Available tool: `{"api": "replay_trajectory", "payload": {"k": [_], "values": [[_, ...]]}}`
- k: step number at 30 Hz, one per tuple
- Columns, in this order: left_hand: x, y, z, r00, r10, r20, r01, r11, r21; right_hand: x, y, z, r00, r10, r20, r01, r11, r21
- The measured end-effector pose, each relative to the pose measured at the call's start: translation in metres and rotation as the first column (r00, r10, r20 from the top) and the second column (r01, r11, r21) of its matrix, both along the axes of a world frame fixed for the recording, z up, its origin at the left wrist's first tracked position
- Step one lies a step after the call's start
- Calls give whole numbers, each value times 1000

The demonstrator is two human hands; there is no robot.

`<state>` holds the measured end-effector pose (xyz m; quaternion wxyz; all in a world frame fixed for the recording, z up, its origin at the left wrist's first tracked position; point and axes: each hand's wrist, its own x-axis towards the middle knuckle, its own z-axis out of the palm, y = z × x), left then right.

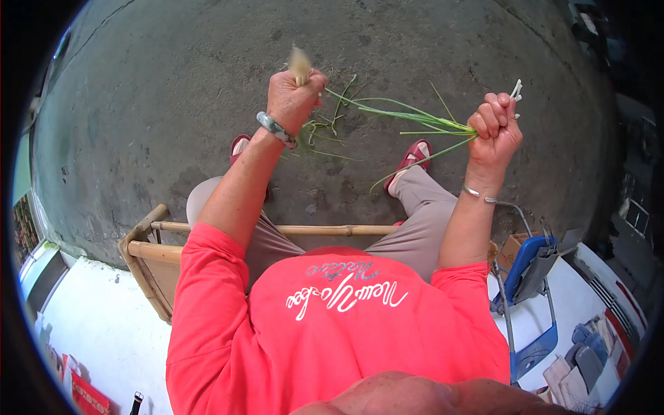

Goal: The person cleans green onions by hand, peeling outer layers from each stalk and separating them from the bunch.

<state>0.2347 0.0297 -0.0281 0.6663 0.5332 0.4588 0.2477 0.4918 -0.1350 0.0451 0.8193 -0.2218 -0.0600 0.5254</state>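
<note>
Clutching scallions (429, 121) beyond bamboo bench (332, 229) | right grip (495, 123) clamped around stems | left grip (293, 97) clamped on blurred pale-ended bundle (299, 64), likewise beyond bench | green scraps (337, 119) past bench

Past the left fingers (318, 79) and right fingers (492, 114), over the grey concrete floor (415, 48), a hand could pass. Long thin green stalks (429, 120) bridge much of the gap between them. Bodyward of the fingers, grey-trousered legs (423, 200) and a tan bamboo frame (332, 230) obstruct; bodyward of the right fingers, a blue folding chair with metal tubes (523, 266).
</note>
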Motion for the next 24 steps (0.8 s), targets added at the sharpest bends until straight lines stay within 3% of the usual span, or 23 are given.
{"api": "replay_trajectory", "payload": {"k": [1,3,7,9,14,17,19,20,22,23,24], "values": [[1,0,-5,1000,0,-1,0,1000,1,0,0,0,1000,10,-5,-10,1000,8],[2,-3,-14,990,-130,-52,140,928,345,1,0,-1,1000,22,-10,-22,1000,16],[8,-13,-5,964,-265,-35,264,924,277,-2,2,-2,995,76,-63,-73,996,51],[9,-14,-1,883,-429,-188,464,859,218,-3,2,-1,993,91,-78,-87,994,61],[10,-15,-6,851,-516,-94,525,835,165,-3,3,-1,992,67,-108,-58,994,88],[9,-16,-12,862,-504,-51,506,852,134,-2,1,-2,993,92,-80,-87,994,71],[10,-18,-16,934,-342,-103,352,931,94,-2,1,-3,995,75,-65,-72,996,50],[10,-17,-17,934,-343,-103,352,931,94,-2,1,-3,997,58,-49,-57,998,29],[6,-11,-17,997,-64,42,70,988,-136,0,1,-3,998,44,-49,-43,999,29],[5,-9,-16,997,-63,42,68,988,-135,1,0,-2,998,30,-51,-29,999,31],[5,-6,-12,997,49,52,-38,979,-199,3,0,-3,998,32,-52,-30,999,32]]}}
